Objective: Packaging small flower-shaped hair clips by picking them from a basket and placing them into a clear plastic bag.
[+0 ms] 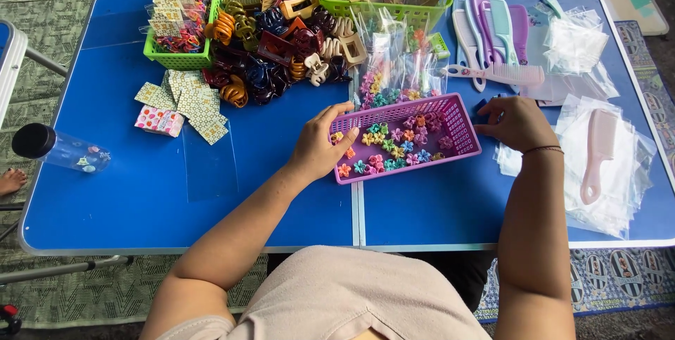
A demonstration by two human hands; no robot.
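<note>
A blue folding table [176, 192] stands over a patterned woven mat, crowded with hair accessories. Near its middle lies a shallow purple basket [460, 132] with perforated walls, tilted a little on the tabletop and holding small flower-shaped clips [394, 144] in mixed colours. The left hand [320, 146] grips the basket's left end, thumb over the rim and fingers curled at the wall. The right hand [517, 123] rests just beside the basket's right end, fingers bent around something small and dark; whether it pinches that thing cannot be told. The basket looks like thin, light, fairly stiff plastic, best taken by its short ends or rim; the clips seem tiny, hard and loose, likely to slide or spill if it tips. Behind it lie a heap of large claw clips [281, 52], two green baskets [190, 55], bagged clips [394, 66] and a row of pastel combs [492, 37]. To the right are clear plastic bags [619, 192] with a pink comb [596, 154] on them; at the left edge lies a clear bottle [60, 149].
</note>
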